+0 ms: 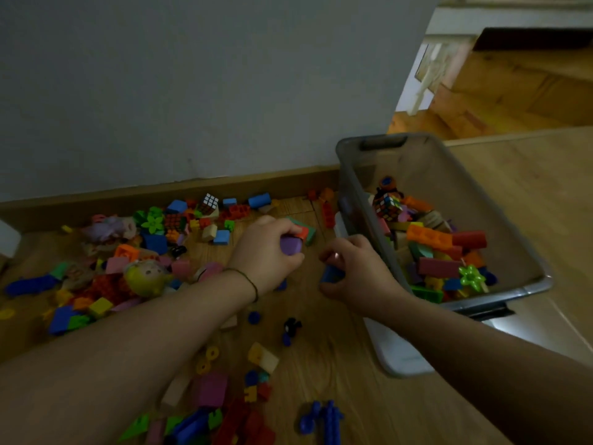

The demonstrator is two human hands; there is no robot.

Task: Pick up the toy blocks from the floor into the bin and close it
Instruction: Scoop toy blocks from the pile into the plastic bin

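Left hand (268, 252) grasps purple block (291, 245); right hand (353, 274) grasps blue block (332, 273), beside open bin (353, 175).

One bin (426, 168) was counted. Two hands were recorded: one left hand (266, 253), by which one purple block (291, 245) was gripped, and one right hand (356, 272), by which one blue block (332, 273) was gripped. Two puzzle cubes were identified: cube A (210, 201) and cube B (389, 204). Two green flowers were counted: flower A (153, 221) and flower B (471, 277). The loose blocks (221, 236) were too numerous for a count.
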